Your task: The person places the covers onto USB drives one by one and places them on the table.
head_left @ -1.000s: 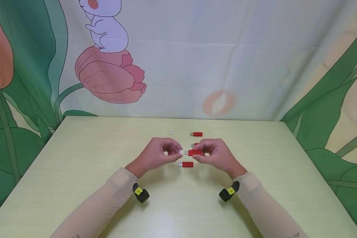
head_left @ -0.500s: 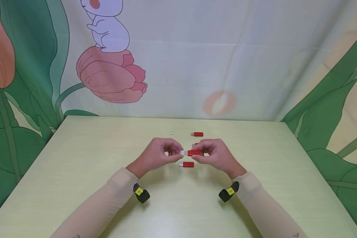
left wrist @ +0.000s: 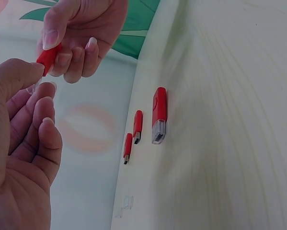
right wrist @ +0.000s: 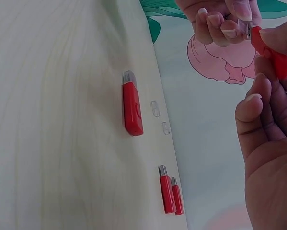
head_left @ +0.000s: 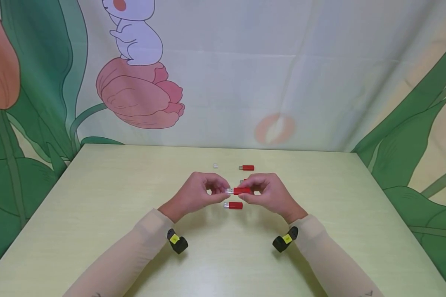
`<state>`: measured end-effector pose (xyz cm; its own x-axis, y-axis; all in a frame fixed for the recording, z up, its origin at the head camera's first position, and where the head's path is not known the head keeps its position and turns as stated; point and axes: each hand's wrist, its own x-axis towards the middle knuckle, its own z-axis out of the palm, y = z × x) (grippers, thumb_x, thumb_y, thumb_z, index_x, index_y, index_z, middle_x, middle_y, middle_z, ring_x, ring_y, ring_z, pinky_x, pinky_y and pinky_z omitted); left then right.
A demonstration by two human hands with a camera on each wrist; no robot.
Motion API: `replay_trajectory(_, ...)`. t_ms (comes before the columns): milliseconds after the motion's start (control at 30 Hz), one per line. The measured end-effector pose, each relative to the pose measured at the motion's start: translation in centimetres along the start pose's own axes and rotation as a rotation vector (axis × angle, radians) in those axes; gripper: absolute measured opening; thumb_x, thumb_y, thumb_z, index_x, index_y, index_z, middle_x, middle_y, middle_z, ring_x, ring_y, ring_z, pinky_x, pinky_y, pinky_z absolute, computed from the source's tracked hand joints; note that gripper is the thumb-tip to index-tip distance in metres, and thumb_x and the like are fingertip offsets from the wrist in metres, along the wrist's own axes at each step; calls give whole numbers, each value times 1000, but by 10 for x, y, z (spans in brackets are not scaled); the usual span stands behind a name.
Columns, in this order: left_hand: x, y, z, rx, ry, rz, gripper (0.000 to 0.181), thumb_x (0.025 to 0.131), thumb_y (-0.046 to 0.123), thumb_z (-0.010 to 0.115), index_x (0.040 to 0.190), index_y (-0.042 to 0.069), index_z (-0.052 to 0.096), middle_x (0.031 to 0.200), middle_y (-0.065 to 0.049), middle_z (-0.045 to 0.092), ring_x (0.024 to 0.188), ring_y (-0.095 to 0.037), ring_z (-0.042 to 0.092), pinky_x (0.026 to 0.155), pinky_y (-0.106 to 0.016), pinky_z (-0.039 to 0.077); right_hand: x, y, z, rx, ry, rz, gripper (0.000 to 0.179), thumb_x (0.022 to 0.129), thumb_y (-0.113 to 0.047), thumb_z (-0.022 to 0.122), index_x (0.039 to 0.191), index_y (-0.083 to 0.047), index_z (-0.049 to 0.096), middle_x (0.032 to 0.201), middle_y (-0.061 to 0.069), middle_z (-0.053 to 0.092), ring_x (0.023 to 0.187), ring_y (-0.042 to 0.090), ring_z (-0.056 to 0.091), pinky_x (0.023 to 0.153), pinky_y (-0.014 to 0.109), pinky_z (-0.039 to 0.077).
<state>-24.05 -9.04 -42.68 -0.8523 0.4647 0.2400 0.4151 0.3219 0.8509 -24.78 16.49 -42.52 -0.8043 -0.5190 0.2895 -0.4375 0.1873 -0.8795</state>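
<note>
Above the table, my right hand (head_left: 270, 193) pinches the red body of a USB stick (head_left: 241, 191) between thumb and fingers, its metal plug facing left. My left hand (head_left: 200, 192) pinches a small clear cap (right wrist: 242, 28) at the plug end. The cap overlaps the metal plug, and a bit of plug shows between cap and red body in the right wrist view. Under the hands lies another red USB stick (head_left: 234, 205) with its clear cap on. Farther back sits an uncapped USB stick (head_left: 247, 168); a second uncapped one (right wrist: 166, 191) is partly hidden by my right hand in the head view.
Two loose clear caps, a nearer cap (right wrist: 155, 108) and a farther cap (right wrist: 166, 128), lie on the pale table (head_left: 134, 173) to the left of the uncapped sticks. A printed curtain (head_left: 223, 82) hangs right behind the table's far edge.
The gap between cap and plug has closed: the cap now overlaps the plug, with the USB stick shifted slightly left toward my left hand. The USB sticks on the table stay put.
</note>
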Motion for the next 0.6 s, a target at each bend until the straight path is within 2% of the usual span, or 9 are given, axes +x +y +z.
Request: replay_trajectory(600,0,-1,2,30,-9,-2,14,88,19,82,101,16,79,83,4,72,78,-17,64,66,-28,55,2,4,1,-22,-13,-40,17,85,-7,83,101,-11,80,91,4,75,76,16,64,67,33,58)
